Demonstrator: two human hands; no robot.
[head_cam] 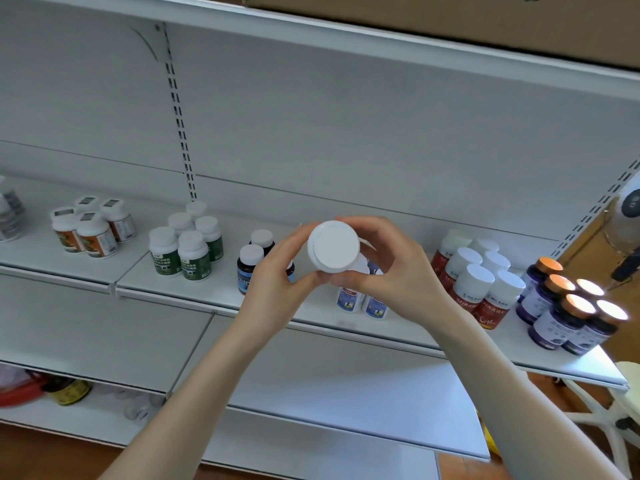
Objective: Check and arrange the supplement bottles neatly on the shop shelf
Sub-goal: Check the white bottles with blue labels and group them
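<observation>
Supplement bottle (334, 247) — capped, contents hidden — in grip of L hand (273, 289) & R hand (398, 270).

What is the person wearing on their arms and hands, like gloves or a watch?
Nothing at all. The left hand and the right hand are bare, with no gloves or rings showing. Both forearms are bare too, down to the picture's edge: no sleeves, watch or bracelet in sight.

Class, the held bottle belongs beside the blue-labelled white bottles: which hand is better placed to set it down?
Probably the right hand: it grips the bottle just over the blue-labelled bottles, while the left hand sits farther left.
</observation>
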